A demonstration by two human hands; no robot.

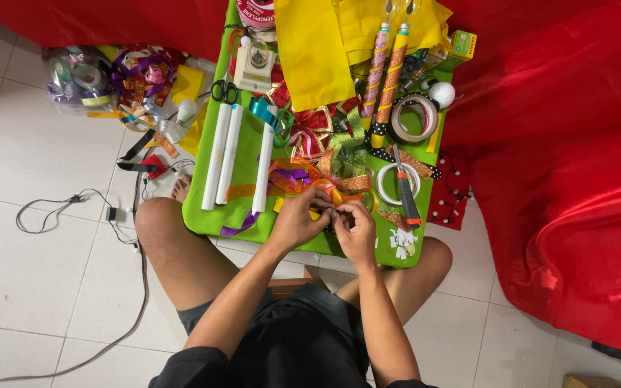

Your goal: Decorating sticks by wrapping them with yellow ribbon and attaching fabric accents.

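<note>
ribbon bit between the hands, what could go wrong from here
1. Both hands, the left hand and the right hand, pinch a small ribbon piece at the near edge of the green board; it might slip and drop to the floor.
2. The craft knife lies just beside the right hand, so a sideways move could brush it.
3. Loose ribbons crowd the spot and could snag.

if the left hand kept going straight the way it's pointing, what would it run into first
The left hand points up and right toward the right hand; the two already look in contact over a small ribbon piece, so it would likely meet those fingers first.
</note>
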